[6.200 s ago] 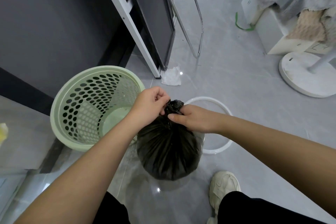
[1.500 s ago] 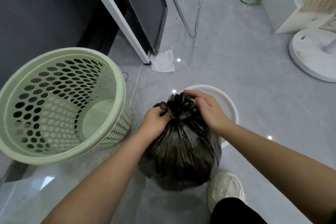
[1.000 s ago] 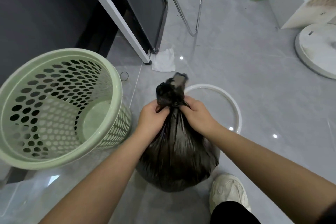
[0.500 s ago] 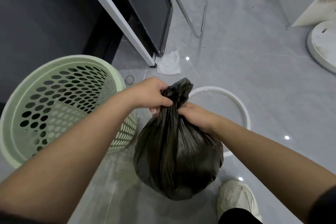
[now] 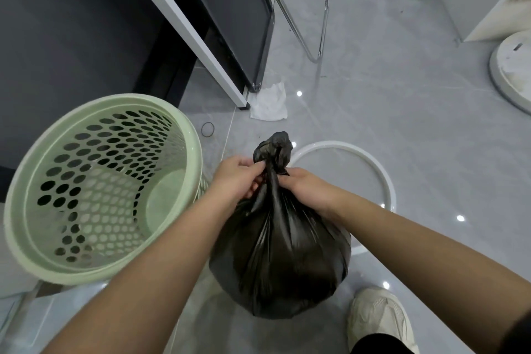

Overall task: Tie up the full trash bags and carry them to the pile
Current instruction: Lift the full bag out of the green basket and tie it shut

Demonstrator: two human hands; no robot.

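- A full black plastic trash bag (image 5: 280, 253) sits in the middle of the grey tiled floor (image 5: 402, 129), right in front of the person, its top drawn into a narrow twisted neck.
- Above the neck there is a bunched knot (image 5: 273, 149) of black plastic sticking upward.
- The left hand (image 5: 237, 178) comes in from the left; its grip is pinching the neck just under the knot, fingers curled in against the plastic.
- The right hand (image 5: 304, 190) meets it from the other side, its grip also closed round the neck, knuckles toward me.
- From where I stand I can't tell whether the bag's bottom rests on the floor or hangs just off it.
- A pale green perforated plastic basket (image 5: 94, 152) stands just beside the bag on the left, tilted, with nothing inside.
- A white plastic ring (image 5: 385, 178) lies flat on the floor behind the bag, partly hidden by it.
- A cream-coloured sneaker (image 5: 379, 316) is planted near the bag's lower right side.
- Farther off, a crumpled white tissue (image 5: 268, 102) lies at the foot of a white frame leg (image 5: 189, 29), and a small black elastic loop (image 5: 207, 129) lies near the basket rim.
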